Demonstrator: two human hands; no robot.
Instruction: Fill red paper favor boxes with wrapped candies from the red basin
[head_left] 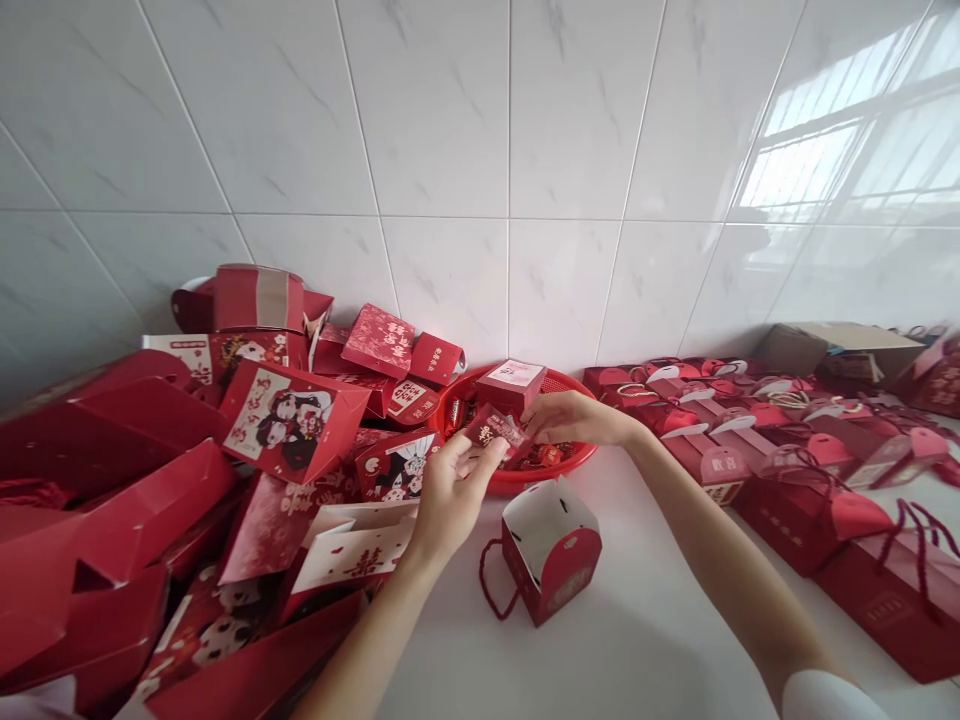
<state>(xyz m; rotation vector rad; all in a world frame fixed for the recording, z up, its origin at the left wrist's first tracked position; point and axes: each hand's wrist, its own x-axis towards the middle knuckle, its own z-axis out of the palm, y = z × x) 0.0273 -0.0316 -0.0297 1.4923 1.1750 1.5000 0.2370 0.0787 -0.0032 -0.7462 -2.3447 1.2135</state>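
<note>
My left hand [459, 492] holds a small red printed packet [496, 430] with pale gold lettering, its thumb lying over the near side. From the other side, the curled fingers of my right hand [570, 416] meet the packet's right edge. Both hands are over a red plastic basket [583, 456] holding small wrapped sweets [551, 455]. A red box with a pink top [513, 380] rests in the basket, just behind the packet. In front of the basket stands an open red gift box [559, 560] with a white inside and a cord handle.
Left of the basket lies a high, jumbled pile of red gift boxes [289, 420], some open. Rows of closed red boxes [720, 455] with cord handles fill the right side. A brown carton [840, 345] sits behind them. A tiled wall [450, 120] bounds the white tabletop [600, 660].
</note>
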